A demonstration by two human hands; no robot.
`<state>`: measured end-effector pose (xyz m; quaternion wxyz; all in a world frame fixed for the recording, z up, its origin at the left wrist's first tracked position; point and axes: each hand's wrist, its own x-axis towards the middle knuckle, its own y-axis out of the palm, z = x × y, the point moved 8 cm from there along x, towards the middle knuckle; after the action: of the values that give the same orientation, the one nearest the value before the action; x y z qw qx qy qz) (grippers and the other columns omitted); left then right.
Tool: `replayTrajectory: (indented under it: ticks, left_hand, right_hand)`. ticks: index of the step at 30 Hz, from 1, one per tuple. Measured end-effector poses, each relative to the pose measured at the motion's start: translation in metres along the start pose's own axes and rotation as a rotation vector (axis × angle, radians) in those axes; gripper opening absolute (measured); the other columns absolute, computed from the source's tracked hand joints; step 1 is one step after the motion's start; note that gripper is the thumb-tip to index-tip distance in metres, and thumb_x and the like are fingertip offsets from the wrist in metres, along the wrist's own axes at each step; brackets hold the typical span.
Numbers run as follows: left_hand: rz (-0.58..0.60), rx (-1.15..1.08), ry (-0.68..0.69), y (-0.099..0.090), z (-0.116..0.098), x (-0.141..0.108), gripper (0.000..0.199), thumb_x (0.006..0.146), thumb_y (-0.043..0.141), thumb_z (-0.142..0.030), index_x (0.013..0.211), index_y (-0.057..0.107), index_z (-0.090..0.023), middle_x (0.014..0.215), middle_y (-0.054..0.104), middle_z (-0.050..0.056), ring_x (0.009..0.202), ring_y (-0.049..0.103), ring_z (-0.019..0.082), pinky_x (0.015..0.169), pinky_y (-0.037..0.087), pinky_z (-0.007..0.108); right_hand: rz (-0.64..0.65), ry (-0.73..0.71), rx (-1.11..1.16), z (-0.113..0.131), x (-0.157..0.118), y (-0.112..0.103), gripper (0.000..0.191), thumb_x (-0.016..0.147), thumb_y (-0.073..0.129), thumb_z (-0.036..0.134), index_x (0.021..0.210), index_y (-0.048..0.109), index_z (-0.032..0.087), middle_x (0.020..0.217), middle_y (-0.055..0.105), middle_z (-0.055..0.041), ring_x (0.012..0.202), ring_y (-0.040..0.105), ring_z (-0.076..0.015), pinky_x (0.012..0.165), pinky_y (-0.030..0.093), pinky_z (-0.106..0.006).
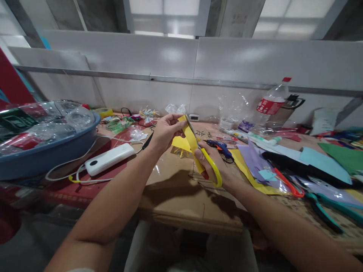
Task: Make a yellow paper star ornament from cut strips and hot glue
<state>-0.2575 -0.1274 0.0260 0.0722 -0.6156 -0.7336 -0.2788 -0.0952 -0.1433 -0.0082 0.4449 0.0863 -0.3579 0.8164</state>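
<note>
Cutting seemed in hand: the left hand (167, 130), closed in a fingertip pinch, held the top of a thin, flat yellow paper strip (190, 139); the right hand (214, 160) curled round scissors (217, 174) with smooth looped handles, blades along the strip. Both were above brown cardboard (167, 189) near the surface's front edge. A clean cut called for taut paper.

Craft workshop bench: pliers (326, 211), glue gun (221, 148), coloured paper (255, 162) lying about; basin (53, 156) holding plastic bottles (42, 128).
</note>
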Motion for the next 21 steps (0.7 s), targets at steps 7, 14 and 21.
replayTrajectory:
  ticks: [7,14,21]
  left_hand:
    - [0.028,-0.015,0.025,0.0008,-0.0020,0.0006,0.031,0.067,0.082,-0.024,0.091,0.067,-0.012,0.073,0.068,0.001,0.051,0.058,0.006,0.049,0.050,0.018]
    - [0.022,0.005,0.023,0.0002,-0.0027,-0.0001,0.030,0.068,0.082,-0.024,0.091,0.067,-0.012,0.072,0.068,0.001,0.052,0.060,0.007,0.049,0.051,0.018]
    - [0.022,0.014,0.026,0.0015,-0.0065,-0.0019,0.029,0.066,0.082,-0.023,0.089,0.068,-0.011,0.073,0.068,0.002,0.051,0.058,0.006,0.049,0.051,0.017]
  right_hand:
    - [0.002,-0.007,0.016,0.0030,-0.0001,-0.0005,0.042,0.093,0.047,0.059,0.102,0.060,0.020,0.086,0.061,-0.0048,0.077,0.056,-0.0187,0.068,0.046,-0.031]
    - [0.008,-0.003,0.000,0.0049,0.0007,-0.0013,0.038,0.092,0.050,0.057,0.095,0.059,0.020,0.080,0.059,-0.0030,0.074,0.054,-0.0175,0.065,0.046,-0.029]
    - [0.025,0.008,0.025,0.0010,0.0010,-0.0009,0.041,0.092,0.050,0.059,0.100,0.062,0.020,0.077,0.057,-0.0017,0.069,0.052,-0.0162,0.059,0.043,-0.028]
